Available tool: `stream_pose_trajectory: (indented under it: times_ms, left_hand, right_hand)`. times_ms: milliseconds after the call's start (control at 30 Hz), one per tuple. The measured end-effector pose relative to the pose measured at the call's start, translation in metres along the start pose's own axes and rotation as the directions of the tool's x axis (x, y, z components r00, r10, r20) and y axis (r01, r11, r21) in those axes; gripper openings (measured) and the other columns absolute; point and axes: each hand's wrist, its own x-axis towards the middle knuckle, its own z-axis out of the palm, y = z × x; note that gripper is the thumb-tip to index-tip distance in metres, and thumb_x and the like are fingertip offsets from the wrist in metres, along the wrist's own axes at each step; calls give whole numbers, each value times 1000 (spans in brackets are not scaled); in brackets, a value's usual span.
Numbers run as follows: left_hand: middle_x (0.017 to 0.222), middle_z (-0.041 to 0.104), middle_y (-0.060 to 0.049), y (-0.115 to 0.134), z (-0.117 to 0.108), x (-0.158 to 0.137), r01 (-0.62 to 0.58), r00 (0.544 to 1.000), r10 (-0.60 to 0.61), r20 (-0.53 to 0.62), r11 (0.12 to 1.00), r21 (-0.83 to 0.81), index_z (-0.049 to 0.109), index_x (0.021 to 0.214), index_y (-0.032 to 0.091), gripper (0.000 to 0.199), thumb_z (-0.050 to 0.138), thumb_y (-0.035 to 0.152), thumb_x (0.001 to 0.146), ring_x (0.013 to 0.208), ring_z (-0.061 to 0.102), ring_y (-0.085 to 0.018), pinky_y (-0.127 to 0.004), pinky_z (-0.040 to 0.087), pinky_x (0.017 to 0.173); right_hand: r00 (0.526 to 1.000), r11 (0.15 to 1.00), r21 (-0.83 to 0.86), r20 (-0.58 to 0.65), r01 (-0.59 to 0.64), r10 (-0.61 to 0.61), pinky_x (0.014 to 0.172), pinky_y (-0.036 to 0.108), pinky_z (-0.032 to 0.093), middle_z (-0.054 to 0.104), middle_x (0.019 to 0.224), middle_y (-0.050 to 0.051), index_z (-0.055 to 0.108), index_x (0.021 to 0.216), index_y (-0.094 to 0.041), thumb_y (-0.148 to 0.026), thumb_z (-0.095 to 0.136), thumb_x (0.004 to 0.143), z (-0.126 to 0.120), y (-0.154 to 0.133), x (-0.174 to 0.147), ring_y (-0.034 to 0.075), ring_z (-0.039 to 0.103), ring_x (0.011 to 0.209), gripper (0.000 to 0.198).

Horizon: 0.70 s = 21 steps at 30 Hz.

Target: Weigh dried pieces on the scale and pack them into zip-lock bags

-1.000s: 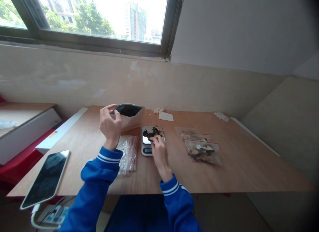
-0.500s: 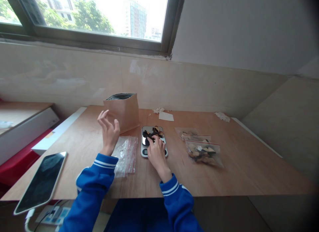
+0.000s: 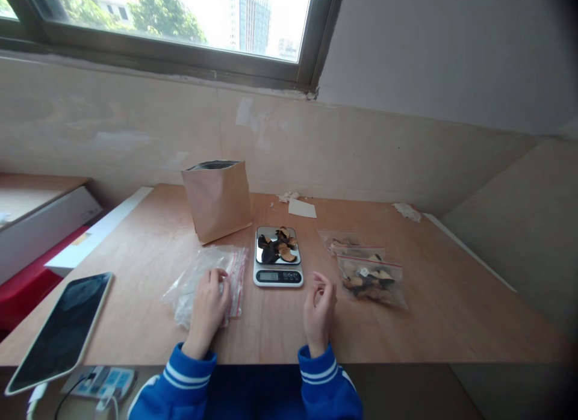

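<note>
A small digital scale [image 3: 278, 276] sits mid-table with dark dried slices [image 3: 276, 249] piled on its shiny pan. My left hand [image 3: 208, 305] rests on a stack of clear zip bags with red seals [image 3: 198, 274], fingers touching the top one. Just below and right of the scale, my right hand [image 3: 320, 308] hovers over the table with fingers loosely curled and nothing in it. An open brown paper pouch [image 3: 218, 198] stands upright behind the bags.
Two filled zip bags [image 3: 372, 280] lie right of the scale. A tablet [image 3: 58, 331] overhangs the table's front left corner, with a cable and power strip [image 3: 99, 381] below. Paper scraps [image 3: 301, 208] lie near the wall. A white box [image 3: 93, 233] borders the left edge.
My left hand let go of the pouch, which now stands upright, and came down onto the empty zip bags. My right hand drew back from the slices on the scale toward me.
</note>
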Motion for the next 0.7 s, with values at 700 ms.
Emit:
stream_pose_trajectory:
  times_ms: [700]
  left_hand:
    - [71,56,-2,10,-7,0,-83,988,55,145,977,196,48,70,21,29,38,38,92,69,56,-20,-34,40,66]
  right_hand:
    - [984,998,16,166,59,-61,83,36,47,57,97,10,58,99,-20,-23,37,95,4,-8,9,23,55,96,22]
